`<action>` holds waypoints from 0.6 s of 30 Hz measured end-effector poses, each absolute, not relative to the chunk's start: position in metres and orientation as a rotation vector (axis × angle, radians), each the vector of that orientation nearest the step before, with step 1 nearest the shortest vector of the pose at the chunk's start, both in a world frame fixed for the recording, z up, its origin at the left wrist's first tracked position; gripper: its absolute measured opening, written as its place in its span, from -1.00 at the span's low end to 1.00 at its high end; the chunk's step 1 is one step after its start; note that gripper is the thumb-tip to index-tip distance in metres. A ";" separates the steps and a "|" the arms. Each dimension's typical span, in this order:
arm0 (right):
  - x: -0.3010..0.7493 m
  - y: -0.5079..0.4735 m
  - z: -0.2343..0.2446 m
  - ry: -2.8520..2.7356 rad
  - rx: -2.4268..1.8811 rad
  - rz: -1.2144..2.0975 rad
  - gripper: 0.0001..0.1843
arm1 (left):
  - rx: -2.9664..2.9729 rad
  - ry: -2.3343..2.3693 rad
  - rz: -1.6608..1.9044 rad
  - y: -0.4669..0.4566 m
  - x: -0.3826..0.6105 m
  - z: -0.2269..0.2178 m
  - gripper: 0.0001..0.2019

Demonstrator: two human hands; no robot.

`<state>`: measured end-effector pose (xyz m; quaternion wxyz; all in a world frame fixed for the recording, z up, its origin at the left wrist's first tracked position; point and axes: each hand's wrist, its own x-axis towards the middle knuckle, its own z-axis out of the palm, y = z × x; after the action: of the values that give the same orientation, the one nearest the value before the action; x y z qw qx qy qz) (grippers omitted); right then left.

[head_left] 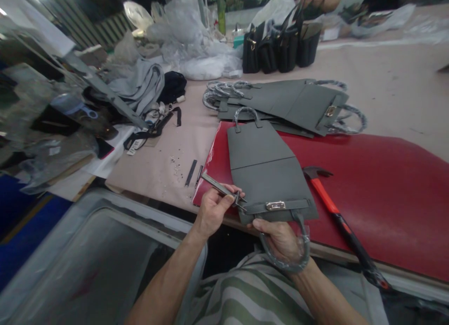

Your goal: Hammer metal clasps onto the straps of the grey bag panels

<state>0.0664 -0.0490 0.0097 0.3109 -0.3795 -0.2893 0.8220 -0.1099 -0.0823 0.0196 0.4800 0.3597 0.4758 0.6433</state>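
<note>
A grey leather bag panel (266, 152) lies on the red board, its near edge reaching past the board's front. It carries a strap with a silver clasp (275, 205) and a plastic-wrapped handle at each end. My left hand (213, 210) is closed around a metal caliper (219, 184), whose jaws are at the strap's left end. Through the near handle (304, 250) passes my right hand (280, 238), pinching the panel's near edge with the thumb on top. Its other fingers are hidden underneath.
A hammer (326, 198) with a red and black handle lies on the red board (386, 189). More grey panels (280, 103) are stacked behind. Black bags (280, 46) stand farther back. Small metal strips (191, 173) lie left; a grey plastic bin (105, 231) is below.
</note>
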 end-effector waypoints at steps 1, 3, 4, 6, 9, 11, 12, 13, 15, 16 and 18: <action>0.066 -0.049 0.010 -0.771 -0.990 2.176 -0.67 | 0.887 1.166 1.572 -0.083 -0.109 0.021 -0.79; 0.067 -0.050 0.009 -0.783 -0.971 2.187 -0.65 | 0.914 1.187 1.568 -0.085 -0.108 0.024 -0.78; 0.067 -0.050 0.009 -0.787 -0.965 2.192 -0.63 | 0.930 1.198 1.564 -0.086 -0.107 0.026 -0.78; 0.068 -0.049 0.009 -0.791 -0.960 2.199 -0.62 | 0.966 1.218 1.559 -0.087 -0.106 0.029 -0.79; 0.068 -0.049 0.011 -0.775 -0.979 2.205 -0.62 | 1.014 1.251 1.557 -0.089 -0.105 0.031 -0.80; 0.068 -0.049 0.011 -0.763 -0.991 2.210 -0.62 | 1.036 1.271 1.552 -0.089 -0.104 0.031 -0.80; 0.068 -0.049 0.010 -0.755 -0.991 2.212 -0.62 | 1.046 1.279 1.549 -0.089 -0.105 0.030 -0.80; 0.067 -0.049 0.009 -0.747 -0.989 2.213 -0.62 | 1.056 1.285 1.546 -0.089 -0.105 0.030 -0.81; 0.067 -0.049 0.008 -0.735 -0.979 2.220 -0.63 | 1.081 1.289 1.545 -0.089 -0.105 0.030 -0.82; 0.067 -0.049 0.007 -0.729 -0.975 2.222 -0.63 | 1.091 1.290 1.544 -0.088 -0.105 0.031 -0.82; 0.066 -0.049 0.006 -0.723 -0.973 2.227 -0.65 | 1.100 1.301 1.538 -0.088 -0.104 0.032 -0.83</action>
<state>0.0662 -0.0489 0.0062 0.2985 -0.3663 -0.2721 0.8383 -0.1044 -0.0879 0.0320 0.4106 0.4372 0.5166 0.6111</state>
